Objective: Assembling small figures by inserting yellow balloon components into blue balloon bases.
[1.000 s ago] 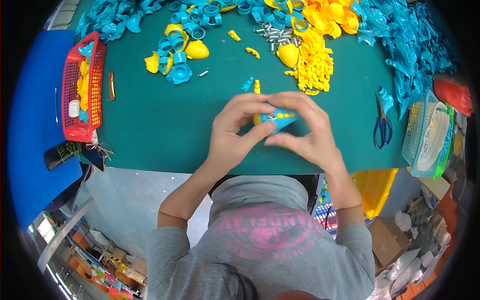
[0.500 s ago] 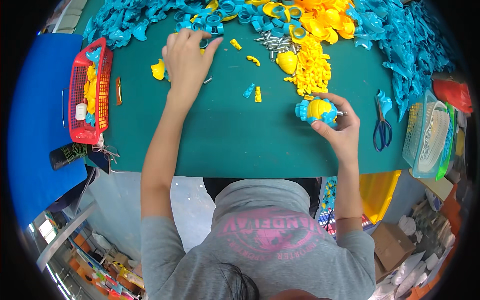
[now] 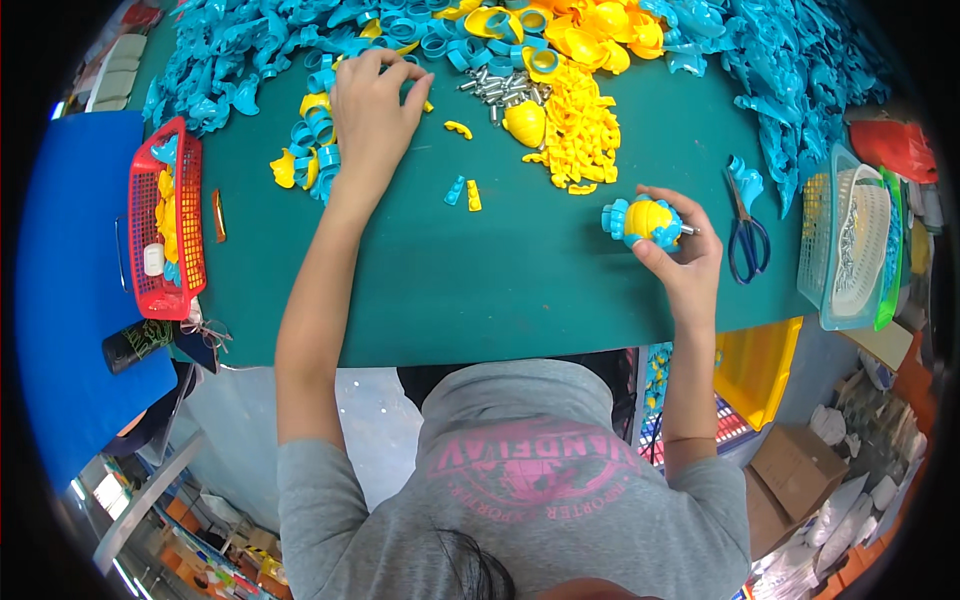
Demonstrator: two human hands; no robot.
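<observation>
My right hand (image 3: pixel 690 230) grips a round blue-and-yellow plastic toy part (image 3: pixel 648 218) above the right side of the table. A short metal pin (image 3: pixel 689 230) sticks out of it near my fingers. Farther left, my left hand (image 3: pixel 375 115) is over the near edge of the heap of blue plastic rings (image 3: pixel 405 32), thumb apart from the bent fingers. Nothing shows in that hand, though some fingertips are hidden. Beside its wrist lie more blue rings (image 3: pixel 318 125) and a yellow curved piece (image 3: pixel 284 170). Small blue (image 3: pixel 454 190) and yellow (image 3: pixel 474 195) pieces lie between my hands.
Heaps of blue parts (image 3: pixel 815 90), small yellow parts (image 3: pixel 580 125) and metal pins (image 3: pixel 492 90) line the far side. Scissors (image 3: pixel 748 245) lie right of my right hand. A red basket (image 3: pixel 190 220) stands left, plastic baskets (image 3: pixel 825 260) right.
The view has shifted, so the table appears farther left. My left hand has moved away and rightward over the table, uncovering blue rings. My right hand still holds the toy part, slightly nearer the scissors.
</observation>
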